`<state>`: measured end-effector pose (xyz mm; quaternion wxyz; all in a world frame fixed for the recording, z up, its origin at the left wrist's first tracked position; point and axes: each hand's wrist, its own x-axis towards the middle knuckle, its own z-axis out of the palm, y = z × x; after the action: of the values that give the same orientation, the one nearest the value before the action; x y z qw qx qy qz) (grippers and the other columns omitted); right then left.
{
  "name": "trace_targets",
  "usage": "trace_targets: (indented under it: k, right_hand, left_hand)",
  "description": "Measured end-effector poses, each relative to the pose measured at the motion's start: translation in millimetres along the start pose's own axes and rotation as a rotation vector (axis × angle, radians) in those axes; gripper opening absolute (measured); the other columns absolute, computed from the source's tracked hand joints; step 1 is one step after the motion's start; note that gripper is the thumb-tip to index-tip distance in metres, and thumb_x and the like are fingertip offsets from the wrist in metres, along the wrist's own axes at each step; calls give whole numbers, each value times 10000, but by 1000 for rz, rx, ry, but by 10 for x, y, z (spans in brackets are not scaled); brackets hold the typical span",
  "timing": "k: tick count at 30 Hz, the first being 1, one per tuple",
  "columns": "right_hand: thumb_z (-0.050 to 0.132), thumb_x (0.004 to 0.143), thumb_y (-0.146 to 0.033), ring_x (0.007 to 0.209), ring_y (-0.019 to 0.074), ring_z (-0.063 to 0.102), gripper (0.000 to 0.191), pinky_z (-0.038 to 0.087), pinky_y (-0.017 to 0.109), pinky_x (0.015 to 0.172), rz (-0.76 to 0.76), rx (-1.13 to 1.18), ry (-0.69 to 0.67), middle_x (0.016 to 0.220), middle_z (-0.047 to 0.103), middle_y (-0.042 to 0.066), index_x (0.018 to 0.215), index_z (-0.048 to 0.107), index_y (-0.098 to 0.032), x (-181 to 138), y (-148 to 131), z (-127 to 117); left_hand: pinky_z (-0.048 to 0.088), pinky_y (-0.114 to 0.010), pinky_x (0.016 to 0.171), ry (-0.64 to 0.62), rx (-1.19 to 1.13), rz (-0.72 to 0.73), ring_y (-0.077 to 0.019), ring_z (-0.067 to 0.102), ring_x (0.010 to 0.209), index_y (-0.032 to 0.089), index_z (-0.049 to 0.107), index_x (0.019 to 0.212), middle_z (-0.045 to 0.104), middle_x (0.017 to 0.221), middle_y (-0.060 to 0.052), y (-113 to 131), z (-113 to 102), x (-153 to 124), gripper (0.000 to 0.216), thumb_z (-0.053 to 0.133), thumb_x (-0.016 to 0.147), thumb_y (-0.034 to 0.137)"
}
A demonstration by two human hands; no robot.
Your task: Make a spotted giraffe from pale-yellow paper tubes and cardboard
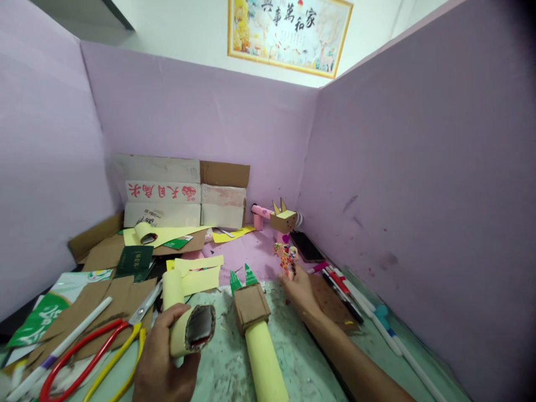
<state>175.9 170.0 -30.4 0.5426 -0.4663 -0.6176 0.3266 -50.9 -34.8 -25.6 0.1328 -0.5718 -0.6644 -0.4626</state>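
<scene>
My left hand (165,354) is closed around a short cardboard tube (183,338) wrapped in yellow paper, its dark hollow end facing me. Farther forward, the fingers of my right hand (299,287) close on a small multicoloured, speckled object (286,259) whose kind I cannot make out. Between my hands lies a cardboard animal figure: a brown box head (251,306) with green pointed ears, joined to a long yellow paper tube (266,363). Just behind the left hand is a roll of yellow paper (172,287).
Red-and-yellow scissors (138,318) and a white pen (79,329) lie at the left among cardboard scraps (96,301). A pink figure with a box head (282,221) stands at the back near a phone (307,247). Several markers (341,287) line the right wall.
</scene>
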Motion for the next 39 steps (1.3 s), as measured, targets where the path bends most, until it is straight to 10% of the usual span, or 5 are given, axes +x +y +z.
trace_targets:
  k: [13, 23, 28, 31, 39]
  right_hand:
    - [452, 723, -33, 967, 281, 565, 609, 470, 409, 896, -151, -375, 48, 1005, 575, 114, 1314, 529, -152, -70, 150, 43]
    - [496, 616, 85, 1050, 338, 545, 637, 394, 442, 926, -146, -634, -108, 1125, 591, 210, 1224, 603, -72, -201, -61, 36]
    - [552, 769, -98, 1127, 338, 529, 454, 384, 452, 945, -169, -587, -142, 1207, 598, 196, 1218, 616, -116, -210, -253, -42]
    - [548, 855, -403, 823, 278, 654, 364, 481, 369, 716, -119, -510, -224, 935, 712, 140, 1055, 697, -138, -270, -361, -29]
    - [792, 532, -589, 715, 290, 685, 447, 455, 337, 612, 61, -313, -400, 776, 763, 80, 795, 765, -228, -449, -473, 139]
  left_hand:
    - [527, -433, 867, -64, 1, -54, -296, 656, 924, 222, 496, 1146, 641, 1068, -98, 15, -2, 26, 344, 547, 837, 365]
    - [542, -383, 799, 5, 28, 18, -262, 660, 875, 190, 492, 1129, 641, 1005, -94, 119, -12, 60, 349, 573, 803, 286]
    - [538, -404, 789, 57, -16, -6, -273, 649, 896, 176, 504, 1108, 641, 1002, -110, 224, -16, 69, 333, 563, 794, 271]
    - [536, -399, 796, 41, -50, -9, -270, 644, 911, 171, 506, 1113, 638, 1012, -113, 271, -36, 58, 335, 560, 790, 244]
    - [531, -408, 825, 6, -53, 26, -279, 638, 961, 164, 504, 1135, 643, 1047, -128, 296, -79, 58, 370, 559, 770, 181]
